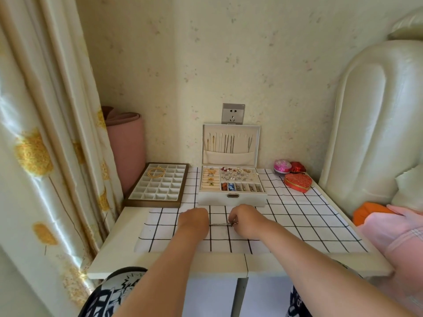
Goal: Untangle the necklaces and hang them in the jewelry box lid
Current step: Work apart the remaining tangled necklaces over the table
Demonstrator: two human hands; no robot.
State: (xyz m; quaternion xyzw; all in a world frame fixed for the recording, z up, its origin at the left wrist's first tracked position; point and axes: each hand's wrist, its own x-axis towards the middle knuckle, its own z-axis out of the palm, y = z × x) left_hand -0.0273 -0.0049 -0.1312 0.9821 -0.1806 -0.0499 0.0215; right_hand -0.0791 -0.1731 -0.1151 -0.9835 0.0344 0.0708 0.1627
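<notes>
With left hand (193,219) curled at one end of a necklace (220,224) stretched on the checked cloth (297,227); cannot tell the grip, fingers hidden. Behind, several chains already hung in the open lid (231,154). Pinching the knotted other end with right hand (246,221). Untangling unfinished; hanging left to do.

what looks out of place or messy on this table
Only small things: the gold bangles lie across several cells of the divider tray, and a silver chain sits stretched between the left hand and right hand on the checked cloth.
</notes>
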